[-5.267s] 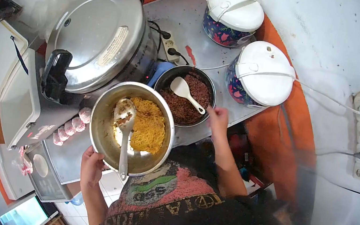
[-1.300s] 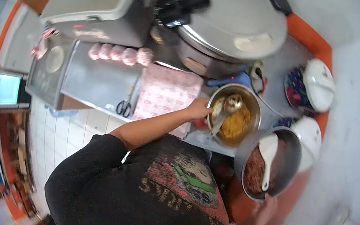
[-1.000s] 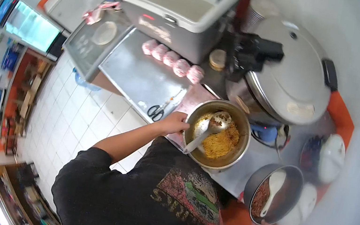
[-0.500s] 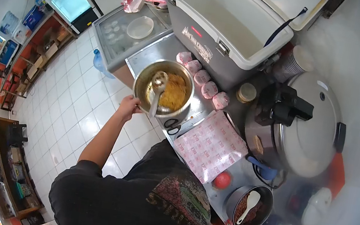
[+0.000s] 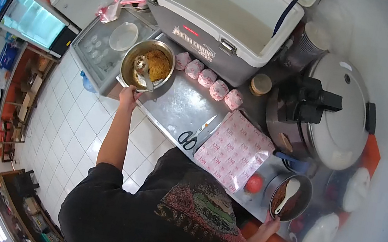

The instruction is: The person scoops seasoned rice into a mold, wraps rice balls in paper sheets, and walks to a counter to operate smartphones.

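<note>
My left hand [image 5: 129, 95] grips the near rim of a steel bowl [image 5: 129, 61] at the far left end of the metal counter. Yellow noodle-like food [image 5: 158, 65] and a large metal spoon [image 5: 146, 76] are in the bowl. At the right, my right hand [image 5: 271, 225] is closed on the near rim of a dark pot [image 5: 308, 196], which holds reddish-brown food [image 5: 278, 199] and a white paddle [image 5: 288, 194]. Pink-printed wrapping sheets [image 5: 235, 151], a red round object [image 5: 254, 183] and black-handled scissors [image 5: 191, 138] lie between the two vessels.
Several pink wrapped bundles [image 5: 207, 78] line the counter [image 5: 175, 110] beside an open grey cooler [image 5: 196, 44]. A big lidded cooker [image 5: 339, 125] and white-lidded containers [image 5: 321, 233] stand at the right. A glass-topped case [image 5: 94, 55] adjoins the bowl's end.
The steel bowl has moved left along the counter in my left hand, away from the wrapping sheets. My right hand has taken hold of the dark pot, now near the counter's front edge.
</note>
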### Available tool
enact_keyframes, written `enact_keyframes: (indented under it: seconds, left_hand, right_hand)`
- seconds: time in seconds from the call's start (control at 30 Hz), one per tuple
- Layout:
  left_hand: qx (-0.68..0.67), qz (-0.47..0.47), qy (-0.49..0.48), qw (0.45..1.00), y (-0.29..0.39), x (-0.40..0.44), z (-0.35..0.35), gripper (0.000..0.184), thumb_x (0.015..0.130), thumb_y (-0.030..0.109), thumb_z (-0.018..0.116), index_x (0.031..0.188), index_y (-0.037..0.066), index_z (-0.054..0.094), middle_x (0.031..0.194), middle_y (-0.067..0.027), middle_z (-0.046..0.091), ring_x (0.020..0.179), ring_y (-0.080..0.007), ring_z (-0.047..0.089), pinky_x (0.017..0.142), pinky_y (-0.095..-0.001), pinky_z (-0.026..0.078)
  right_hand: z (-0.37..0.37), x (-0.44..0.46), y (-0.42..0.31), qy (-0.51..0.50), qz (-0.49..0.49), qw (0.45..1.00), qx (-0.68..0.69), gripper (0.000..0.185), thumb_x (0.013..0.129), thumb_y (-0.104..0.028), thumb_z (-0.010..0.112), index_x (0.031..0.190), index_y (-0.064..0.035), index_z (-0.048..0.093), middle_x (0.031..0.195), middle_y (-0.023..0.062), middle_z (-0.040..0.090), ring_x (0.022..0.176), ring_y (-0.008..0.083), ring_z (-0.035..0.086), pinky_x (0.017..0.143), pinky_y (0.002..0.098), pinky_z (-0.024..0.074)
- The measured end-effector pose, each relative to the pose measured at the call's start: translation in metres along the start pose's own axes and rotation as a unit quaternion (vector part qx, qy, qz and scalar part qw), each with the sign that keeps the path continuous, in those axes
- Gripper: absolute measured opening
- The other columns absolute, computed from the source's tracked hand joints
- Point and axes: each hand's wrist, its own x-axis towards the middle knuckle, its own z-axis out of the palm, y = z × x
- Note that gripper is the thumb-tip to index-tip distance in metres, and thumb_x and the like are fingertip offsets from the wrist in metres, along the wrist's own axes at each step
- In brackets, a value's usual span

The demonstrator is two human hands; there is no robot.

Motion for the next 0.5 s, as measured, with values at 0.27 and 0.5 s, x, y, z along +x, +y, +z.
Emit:
enact_keyframes:
  seconds: [0.27,0.5]
  left_hand:
    - [-0.034,0.038,-0.008,0.999,0.026,0.028,0.003,0.024,0.089,0.009,0.066,0.107,-0.002,0.054,0.103,-0.0127,0.061,0.083,-0.0248,0.067,0.066,-0.0346,0.063]
    - [-0.064,0.061,0.002,0.996,0.022,0.054,-0.016,0.034,0.093,0.020,0.066,0.117,-0.001,0.054,0.115,-0.0124,0.060,0.097,-0.0297,0.066,0.079,-0.0428,0.063]
  right_hand:
    - [-0.008,0.013,0.012,-0.036,-0.019,0.999,0.001,0.032,0.095,-0.006,0.051,0.122,0.0100,0.048,0.111,0.0218,0.062,0.095,0.0321,0.066,0.084,0.0463,0.0612]
    - [0.011,0.002,0.016,0.222,-0.063,0.951,-0.204,0.032,0.087,-0.023,0.072,0.087,0.0039,0.056,0.076,0.0095,0.057,0.065,0.0231,0.058,0.058,0.0350,0.0521]
